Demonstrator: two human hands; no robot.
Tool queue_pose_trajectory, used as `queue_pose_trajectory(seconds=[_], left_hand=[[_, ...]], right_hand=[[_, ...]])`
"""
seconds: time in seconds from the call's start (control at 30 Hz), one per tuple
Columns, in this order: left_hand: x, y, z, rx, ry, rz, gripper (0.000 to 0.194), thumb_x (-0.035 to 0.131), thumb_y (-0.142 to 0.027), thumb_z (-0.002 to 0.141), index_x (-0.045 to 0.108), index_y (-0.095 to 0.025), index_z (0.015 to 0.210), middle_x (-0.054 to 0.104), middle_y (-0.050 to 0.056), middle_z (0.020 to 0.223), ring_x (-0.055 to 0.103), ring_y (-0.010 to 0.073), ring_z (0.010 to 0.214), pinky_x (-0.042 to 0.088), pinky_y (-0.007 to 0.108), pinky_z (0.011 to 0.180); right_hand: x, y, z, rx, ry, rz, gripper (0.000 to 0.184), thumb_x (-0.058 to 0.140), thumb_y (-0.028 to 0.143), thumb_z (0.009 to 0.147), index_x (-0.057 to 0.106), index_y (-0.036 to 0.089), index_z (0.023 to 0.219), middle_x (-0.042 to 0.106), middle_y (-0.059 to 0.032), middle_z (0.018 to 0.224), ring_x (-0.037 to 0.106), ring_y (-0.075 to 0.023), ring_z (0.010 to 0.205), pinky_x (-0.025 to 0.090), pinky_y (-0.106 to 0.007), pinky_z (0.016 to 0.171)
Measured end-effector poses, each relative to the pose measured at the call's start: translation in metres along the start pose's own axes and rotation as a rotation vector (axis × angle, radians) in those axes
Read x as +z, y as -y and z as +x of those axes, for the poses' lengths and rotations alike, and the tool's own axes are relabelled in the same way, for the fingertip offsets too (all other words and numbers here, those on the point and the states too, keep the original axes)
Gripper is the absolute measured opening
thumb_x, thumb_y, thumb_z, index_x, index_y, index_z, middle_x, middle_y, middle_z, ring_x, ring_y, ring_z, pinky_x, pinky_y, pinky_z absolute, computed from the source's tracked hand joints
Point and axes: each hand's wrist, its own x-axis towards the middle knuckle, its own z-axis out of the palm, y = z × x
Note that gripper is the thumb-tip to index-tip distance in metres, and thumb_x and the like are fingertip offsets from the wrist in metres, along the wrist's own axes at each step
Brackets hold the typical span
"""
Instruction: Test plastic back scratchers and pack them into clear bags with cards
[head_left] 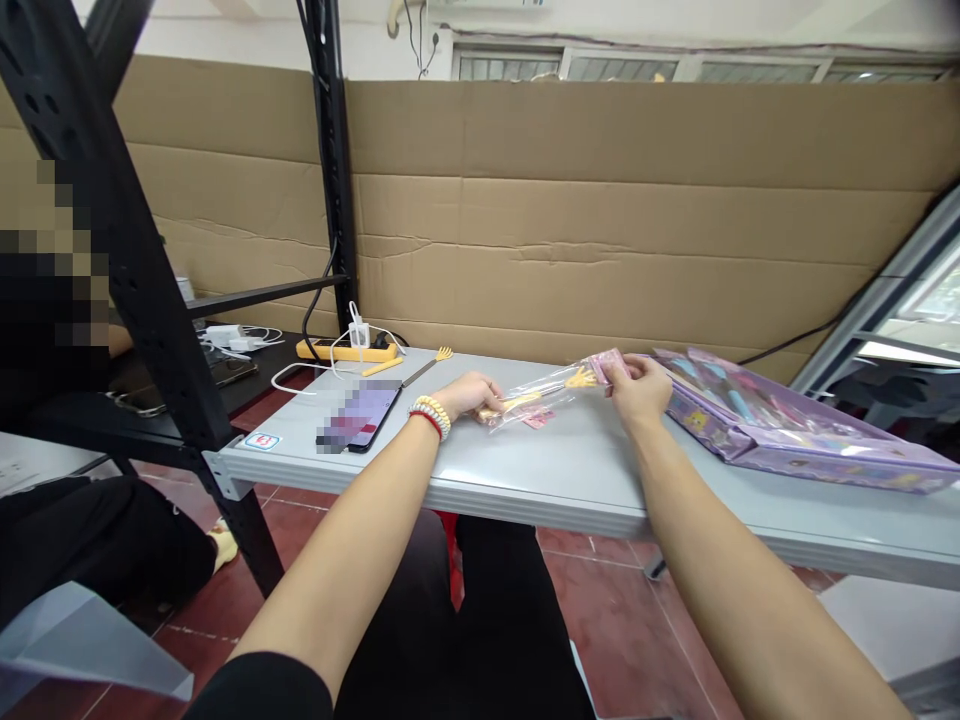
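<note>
A clear plastic bag (551, 382) with a pink card at its top is stretched low over the table between my two hands. Inside it lies a yellow back scratcher (580, 379) with a small hand-shaped head. My left hand (472, 394), wearing beaded bracelets, is closed on the bag's lower end, around the handle. At the pink card end, my right hand (641, 388) pinches the bag between thumb and fingers. A small pink piece (538, 418) shows under or behind the bag. Another back scratcher (444, 354), with a yellow head and metal rod, lies behind the phone.
A phone (375, 415) lies left on the grey table (510, 490). Behind it sits a yellow power strip (349, 351) with white cables. On the right rests a purple box (795, 440) wrapped in plastic. A black metal post (142, 260) and a seated person are at left.
</note>
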Motion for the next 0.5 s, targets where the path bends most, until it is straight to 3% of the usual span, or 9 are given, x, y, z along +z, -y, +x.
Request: queue_pose_trajectory(seconds=[0.1, 0.17, 0.23, 0.37, 0.43, 0.5], left_hand=[[0.001, 0.0, 0.001, 0.038, -0.059, -0.133, 0.014, 0.065, -0.005, 0.059, 0.054, -0.013, 0.062, 0.057, 0.002, 0.05, 0.052, 0.0114, 0.047, 0.044, 0.026, 0.051], [0.003, -0.001, 0.002, 0.088, -0.117, -0.239, 0.016, 0.062, -0.003, 0.065, 0.05, -0.014, 0.063, 0.058, 0.003, 0.054, 0.054, 0.0116, 0.049, 0.047, 0.028, 0.055], [0.007, -0.001, 0.004, 0.139, -0.16, -0.343, 0.019, 0.06, -0.003, 0.069, 0.045, -0.015, 0.066, 0.059, 0.003, 0.059, 0.056, 0.0119, 0.052, 0.049, 0.03, 0.06], [0.017, 0.001, 0.006, 0.174, -0.227, -0.44, 0.022, 0.059, -0.004, 0.072, 0.041, -0.017, 0.07, 0.055, -0.003, 0.06, 0.057, 0.0098, 0.056, 0.05, 0.029, 0.066], [0.021, 0.002, 0.006, 0.184, -0.223, -0.453, 0.022, 0.058, -0.003, 0.07, 0.041, -0.017, 0.069, 0.051, -0.005, 0.057, 0.055, 0.0083, 0.055, 0.048, 0.026, 0.066], [0.023, 0.003, 0.007, 0.2, -0.218, -0.452, 0.022, 0.061, -0.004, 0.068, 0.042, -0.016, 0.068, 0.051, -0.005, 0.057, 0.054, 0.008, 0.056, 0.046, 0.024, 0.065]], right_hand=[[0.005, 0.002, -0.005, -0.116, -0.113, 0.024, 0.059, 0.063, 0.045, 0.067, 0.048, 0.014, 0.116, 0.061, -0.0122, 0.103, 0.059, -0.0164, 0.065, 0.048, -0.032, 0.06], [0.011, 0.009, -0.015, -0.291, -0.103, -0.041, 0.053, 0.058, 0.047, 0.072, 0.048, 0.015, 0.112, 0.056, -0.0147, 0.111, 0.06, -0.0188, 0.079, 0.048, -0.034, 0.069], [0.019, 0.021, -0.033, -0.448, 0.084, -0.087, 0.041, 0.055, 0.049, 0.074, 0.052, 0.017, 0.1, 0.056, -0.0131, 0.107, 0.059, -0.0202, 0.085, 0.047, -0.033, 0.068], [0.035, 0.051, -0.077, -0.57, 0.681, -0.097, 0.031, 0.055, 0.047, 0.077, 0.051, 0.021, 0.091, 0.061, -0.0036, 0.087, 0.057, -0.0144, 0.064, 0.042, -0.027, 0.059], [0.043, 0.061, -0.093, -0.596, 0.771, -0.136, 0.027, 0.056, 0.045, 0.076, 0.05, 0.022, 0.087, 0.061, -0.0007, 0.079, 0.054, -0.0141, 0.062, 0.04, -0.027, 0.06], [0.048, 0.067, -0.103, -0.591, 0.689, -0.168, 0.023, 0.057, 0.042, 0.074, 0.048, 0.022, 0.08, 0.059, -0.0007, 0.076, 0.053, -0.0157, 0.066, 0.038, -0.027, 0.061]])
